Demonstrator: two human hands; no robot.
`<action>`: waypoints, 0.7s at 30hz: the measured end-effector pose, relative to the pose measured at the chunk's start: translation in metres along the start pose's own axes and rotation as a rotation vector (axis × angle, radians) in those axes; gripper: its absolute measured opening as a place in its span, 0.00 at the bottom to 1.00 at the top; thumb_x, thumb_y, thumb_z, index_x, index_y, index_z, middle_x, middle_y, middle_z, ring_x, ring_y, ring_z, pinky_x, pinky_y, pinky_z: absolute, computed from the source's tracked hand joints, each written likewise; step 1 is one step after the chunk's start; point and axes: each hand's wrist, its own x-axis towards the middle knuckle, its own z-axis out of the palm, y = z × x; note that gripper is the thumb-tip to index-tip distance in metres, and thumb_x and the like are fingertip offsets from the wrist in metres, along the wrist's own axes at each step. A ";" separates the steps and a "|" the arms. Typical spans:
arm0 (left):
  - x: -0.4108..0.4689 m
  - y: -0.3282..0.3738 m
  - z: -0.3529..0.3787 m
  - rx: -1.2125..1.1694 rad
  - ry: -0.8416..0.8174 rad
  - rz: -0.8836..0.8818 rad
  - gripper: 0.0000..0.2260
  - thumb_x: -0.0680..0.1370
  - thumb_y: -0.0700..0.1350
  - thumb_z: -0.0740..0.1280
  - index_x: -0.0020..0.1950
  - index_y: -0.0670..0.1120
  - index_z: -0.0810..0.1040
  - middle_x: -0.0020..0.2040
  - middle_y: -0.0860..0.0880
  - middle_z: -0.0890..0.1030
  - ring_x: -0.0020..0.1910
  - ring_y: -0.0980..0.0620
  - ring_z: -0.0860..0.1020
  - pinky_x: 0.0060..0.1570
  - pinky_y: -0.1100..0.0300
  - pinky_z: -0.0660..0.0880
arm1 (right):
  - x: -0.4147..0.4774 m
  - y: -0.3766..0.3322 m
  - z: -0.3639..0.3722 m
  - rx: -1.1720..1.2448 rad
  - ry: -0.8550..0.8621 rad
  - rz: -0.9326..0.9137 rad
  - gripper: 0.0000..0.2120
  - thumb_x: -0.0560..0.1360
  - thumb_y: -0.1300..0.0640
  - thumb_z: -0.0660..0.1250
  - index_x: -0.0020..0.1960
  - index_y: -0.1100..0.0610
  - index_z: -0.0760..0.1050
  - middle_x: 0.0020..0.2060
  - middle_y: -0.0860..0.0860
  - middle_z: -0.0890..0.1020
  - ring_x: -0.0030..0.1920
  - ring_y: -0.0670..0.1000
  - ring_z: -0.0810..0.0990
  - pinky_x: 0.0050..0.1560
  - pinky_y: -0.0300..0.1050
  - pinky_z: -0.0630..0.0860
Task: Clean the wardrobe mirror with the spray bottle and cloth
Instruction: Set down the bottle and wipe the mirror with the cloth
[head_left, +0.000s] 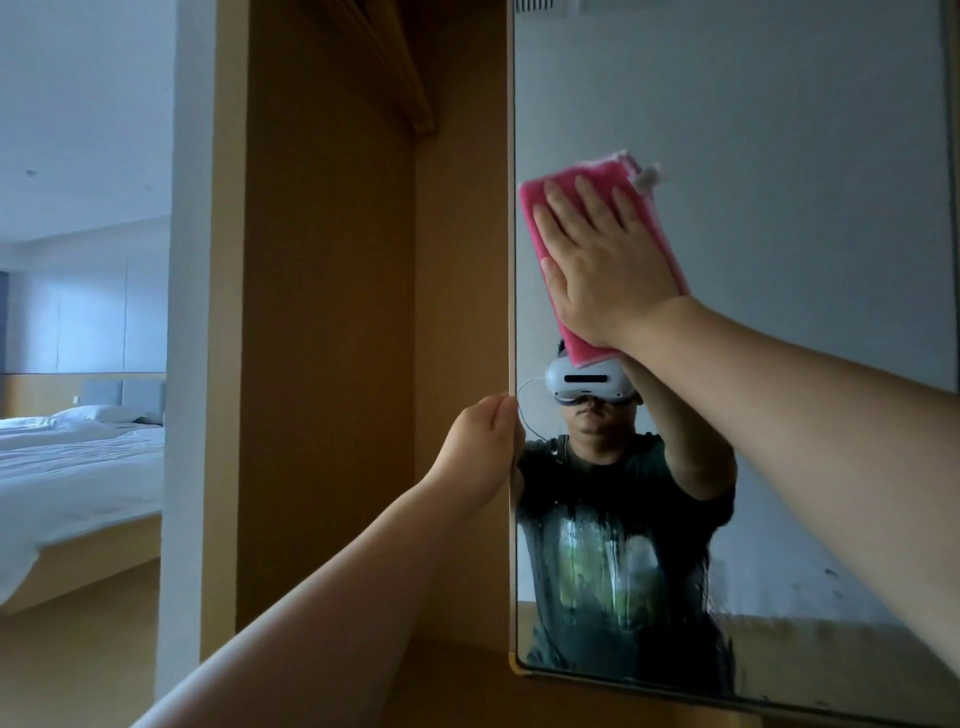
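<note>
The wardrobe mirror (779, 130) fills the right half of the head view, mounted on an open door with a thin wooden frame. Wet streaks run down its lower part. A pink cloth (540, 208) lies flat against the glass near the upper left edge. My right hand (602, 260) presses it there with straight, spread fingers. My left hand (483, 441) grips the mirror door's left edge at mid height, fingers curled round the frame. No spray bottle is in view.
The open wardrobe interior (332, 312) of brown wood stands left of the mirror door. Further left, through an opening, a bed with white bedding (78, 457) sits on a wooden base. A person wearing a headset is reflected in the glass.
</note>
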 end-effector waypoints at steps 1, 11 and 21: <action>-0.001 0.000 -0.001 0.002 0.000 0.001 0.20 0.83 0.46 0.54 0.44 0.34 0.76 0.42 0.34 0.81 0.35 0.47 0.75 0.43 0.49 0.76 | -0.003 -0.002 0.000 0.002 0.003 -0.009 0.28 0.81 0.47 0.40 0.78 0.58 0.52 0.77 0.57 0.58 0.77 0.61 0.54 0.77 0.59 0.47; -0.004 0.004 -0.003 -0.035 -0.010 -0.042 0.18 0.83 0.44 0.54 0.44 0.32 0.75 0.40 0.33 0.80 0.35 0.48 0.74 0.39 0.54 0.73 | -0.078 -0.040 0.011 0.030 -0.045 -0.165 0.29 0.81 0.48 0.41 0.79 0.59 0.49 0.78 0.58 0.53 0.78 0.61 0.47 0.76 0.61 0.45; -0.015 -0.004 -0.002 -0.138 -0.053 -0.091 0.15 0.83 0.46 0.55 0.52 0.41 0.79 0.45 0.37 0.81 0.42 0.41 0.79 0.49 0.45 0.78 | -0.149 -0.061 0.017 0.057 -0.126 -0.253 0.30 0.82 0.46 0.48 0.79 0.58 0.47 0.78 0.57 0.49 0.78 0.60 0.45 0.76 0.61 0.44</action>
